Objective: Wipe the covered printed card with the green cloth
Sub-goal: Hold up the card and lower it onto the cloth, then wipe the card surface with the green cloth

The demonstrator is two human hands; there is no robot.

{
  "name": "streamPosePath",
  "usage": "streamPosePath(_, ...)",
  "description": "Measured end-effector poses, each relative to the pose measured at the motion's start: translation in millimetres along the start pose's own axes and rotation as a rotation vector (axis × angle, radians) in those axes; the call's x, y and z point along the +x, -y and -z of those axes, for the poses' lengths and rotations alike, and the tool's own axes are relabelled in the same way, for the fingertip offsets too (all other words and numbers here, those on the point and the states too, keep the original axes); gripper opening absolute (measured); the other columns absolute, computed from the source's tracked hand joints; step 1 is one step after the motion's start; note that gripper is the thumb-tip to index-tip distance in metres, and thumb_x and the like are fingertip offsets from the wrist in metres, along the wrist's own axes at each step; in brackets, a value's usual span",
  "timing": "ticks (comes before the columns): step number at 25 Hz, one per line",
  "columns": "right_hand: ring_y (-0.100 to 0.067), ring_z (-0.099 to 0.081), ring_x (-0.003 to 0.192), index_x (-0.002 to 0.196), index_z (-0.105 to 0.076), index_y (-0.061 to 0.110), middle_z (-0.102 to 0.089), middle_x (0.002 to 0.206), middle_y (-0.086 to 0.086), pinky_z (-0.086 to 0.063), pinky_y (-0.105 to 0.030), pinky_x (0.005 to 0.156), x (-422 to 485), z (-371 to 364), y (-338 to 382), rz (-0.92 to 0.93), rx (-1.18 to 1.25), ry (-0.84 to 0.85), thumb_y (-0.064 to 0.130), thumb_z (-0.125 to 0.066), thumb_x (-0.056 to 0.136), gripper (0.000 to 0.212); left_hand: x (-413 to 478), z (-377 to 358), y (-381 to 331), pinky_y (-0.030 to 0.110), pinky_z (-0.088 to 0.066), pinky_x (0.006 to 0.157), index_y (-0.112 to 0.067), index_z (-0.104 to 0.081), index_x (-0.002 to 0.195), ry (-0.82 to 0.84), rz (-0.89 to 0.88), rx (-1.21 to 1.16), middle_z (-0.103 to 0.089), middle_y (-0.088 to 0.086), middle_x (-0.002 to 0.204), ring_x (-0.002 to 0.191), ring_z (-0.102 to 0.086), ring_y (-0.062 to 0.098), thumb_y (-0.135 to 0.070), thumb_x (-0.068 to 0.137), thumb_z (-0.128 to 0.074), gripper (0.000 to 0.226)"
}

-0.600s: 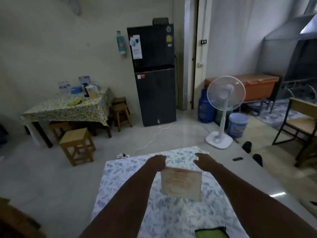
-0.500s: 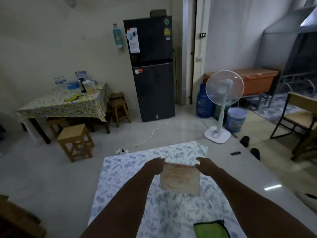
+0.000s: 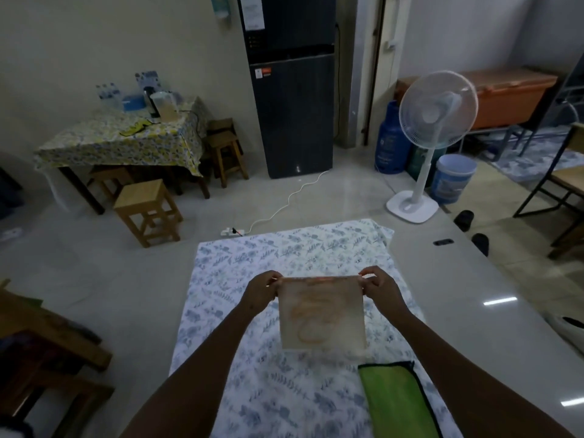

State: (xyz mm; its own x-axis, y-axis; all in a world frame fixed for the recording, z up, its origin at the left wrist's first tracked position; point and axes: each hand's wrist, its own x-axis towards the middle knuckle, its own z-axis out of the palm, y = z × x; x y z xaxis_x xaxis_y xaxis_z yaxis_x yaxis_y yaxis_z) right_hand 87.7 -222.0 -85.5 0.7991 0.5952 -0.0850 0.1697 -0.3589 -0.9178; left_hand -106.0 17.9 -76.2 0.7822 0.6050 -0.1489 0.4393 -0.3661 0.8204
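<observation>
I've got the covered printed card (image 3: 322,312) by its top corners, left hand (image 3: 259,294) & right hand (image 3: 379,287) each w/ a pinching grip; glossy square, faded orange print, unreadable. Folded green cloth (image 3: 395,399), fuzzy w/ black trim, lies near the floral-sheeted tabltop's (image 3: 227,295) near-right edge. Far half open.

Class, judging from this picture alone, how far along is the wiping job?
Done: only the pick-up. In hand: both hands, left and right, pinch the covered card by its top corners above the floral sheet. Left: the green cloth lies untouched on the sheet, so all the wiping remains.
</observation>
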Motion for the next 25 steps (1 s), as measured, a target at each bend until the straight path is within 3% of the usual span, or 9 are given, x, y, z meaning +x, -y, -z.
streamPosePath(3,-0.016,-0.054,0.052,0.089,-0.063,0.010,-0.061,0.066,-0.011,-0.046,-0.029,0.053,-21,-29,-17,-0.122,0.108,0.103,0.013,-0.061,0.091,0.004,-42,-4,39,0.025,-0.058,0.058,-0.001,-0.064,0.103,0.052,0.255,-0.168,-0.066,0.014,0.086,0.073,-0.067,0.023,-0.019,0.095,-0.058,0.021)
streamPosePath(7,-0.018,-0.053,0.048,0.083,-0.063,0.010,-0.060,0.063,-0.010,-0.044,-0.030,0.054,-50,-68,-64,-0.268,0.011,0.127,0.013,-0.062,0.089,0.007,-85,-29,88,0.039,-0.060,0.068,-0.003,-0.063,0.101,0.015,0.394,-0.210,-0.066,0.018,0.089,0.070,-0.069,0.025,-0.020,0.094,-0.061,0.019)
streamPosePath(9,-0.020,-0.060,0.056,0.091,-0.066,0.008,-0.066,0.069,-0.009,-0.048,-0.035,0.060,-57,-77,-84,-0.306,-0.053,0.144,0.016,-0.061,0.089,0.010,-92,-43,106,0.050,-0.062,0.076,-0.007,-0.065,0.099,-0.038,0.428,-0.188,-0.069,0.021,0.093,0.079,-0.071,0.032,-0.025,0.090,-0.065,0.020)
streamPosePath(11,-0.022,-0.064,0.074,0.101,-0.067,0.010,-0.071,0.088,-0.009,-0.051,-0.036,0.071,-60,-81,-91,-0.321,-0.121,0.165,0.019,-0.058,0.089,0.018,-97,-53,111,0.053,-0.059,0.081,-0.007,-0.066,0.105,-0.082,0.466,-0.127,-0.070,0.021,0.099,0.089,-0.070,0.036,-0.023,0.090,-0.061,0.023)
streamPosePath(15,-0.019,-0.061,0.093,0.108,-0.065,0.010,-0.067,0.102,-0.004,-0.044,-0.028,0.079,-84,-70,-86,-0.207,-0.237,0.102,0.014,-0.059,0.087,0.022,-110,-65,102,0.041,-0.054,0.089,-0.003,-0.064,0.117,-0.091,0.399,-0.014,-0.068,0.012,0.111,0.102,-0.065,0.026,-0.021,0.085,-0.057,0.037)
streamPosePath(18,-0.032,-0.058,0.104,0.107,-0.065,0.012,-0.064,0.112,-0.012,-0.047,-0.037,0.086,-119,-51,-106,0.053,-0.492,0.016,0.021,-0.064,0.081,0.027,-124,-72,102,0.030,-0.049,0.083,-0.004,-0.061,0.113,-0.051,0.311,0.063,-0.064,0.004,0.110,0.101,-0.063,0.021,-0.004,0.084,-0.056,0.030)
streamPosePath(20,-0.039,-0.052,0.116,0.116,-0.062,0.021,-0.057,0.127,-0.016,-0.045,-0.048,0.092,-142,-39,-131,0.074,-0.828,0.078,0.046,-0.064,0.075,0.048,-136,-75,112,0.031,-0.050,0.087,-0.009,-0.060,0.112,-0.018,0.256,0.184,-0.062,0.004,0.112,0.103,-0.061,0.020,-0.005,0.086,-0.057,0.026)
streamPosePath(22,-0.045,-0.045,0.125,0.127,-0.054,0.030,-0.049,0.139,-0.017,-0.042,-0.060,0.092,-163,-31,-152,0.028,-1.011,0.176,0.059,-0.065,0.071,0.063,-150,-77,129,0.039,-0.049,0.100,-0.010,-0.055,0.125,0.045,0.223,0.306,-0.059,0.006,0.126,0.114,-0.057,0.021,-0.010,0.089,-0.055,0.036)
streamPosePath(25,-0.042,-0.041,0.127,0.131,-0.045,0.035,-0.047,0.141,-0.013,-0.042,-0.065,0.088,-167,-26,-154,0.009,-1.023,0.216,0.039,-0.062,0.080,0.054,-166,-79,139,0.044,-0.035,0.117,-0.008,-0.035,0.146,0.163,0.132,0.449,-0.041,0.013,0.151,0.138,-0.041,0.026,-0.011,0.093,-0.053,0.056)
